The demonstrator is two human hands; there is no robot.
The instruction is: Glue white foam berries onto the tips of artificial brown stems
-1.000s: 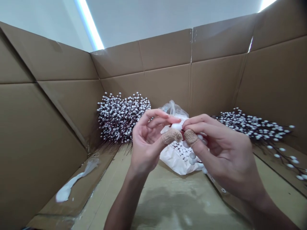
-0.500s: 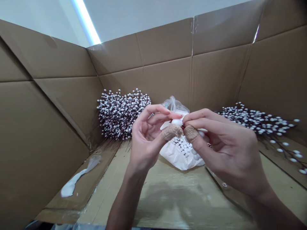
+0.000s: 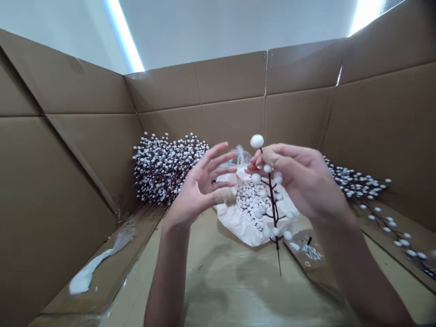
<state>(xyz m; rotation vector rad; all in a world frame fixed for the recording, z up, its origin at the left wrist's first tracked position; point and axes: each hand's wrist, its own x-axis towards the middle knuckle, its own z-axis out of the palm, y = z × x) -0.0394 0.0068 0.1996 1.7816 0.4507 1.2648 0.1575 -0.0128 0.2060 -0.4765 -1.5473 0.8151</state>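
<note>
My right hand (image 3: 299, 177) pinches an artificial berry stem (image 3: 273, 204) near its top. The stem hangs upright, with white berries on short dark twigs and one larger white berry at the tip. To its left, my left hand (image 3: 204, 186) is open, fingers spread, holding nothing. Tan tape wraps the thumb of each hand. Behind the hands lies an opened white plastic bag (image 3: 238, 227) full of loose white berries (image 3: 252, 202).
A dense bundle of white-berry stems (image 3: 166, 168) leans at the back left, and more stems (image 3: 361, 181) lie at the right. A glue-smeared plastic piece (image 3: 98, 265) rests on the left cardboard. White scraps (image 3: 311, 252) lie at right. Cardboard walls (image 3: 231, 118) surround the table.
My hands have moved apart. The left has let go and opened, while the right has turned the stem upright, bringing it fully into view. The camera view has shifted slightly.
</note>
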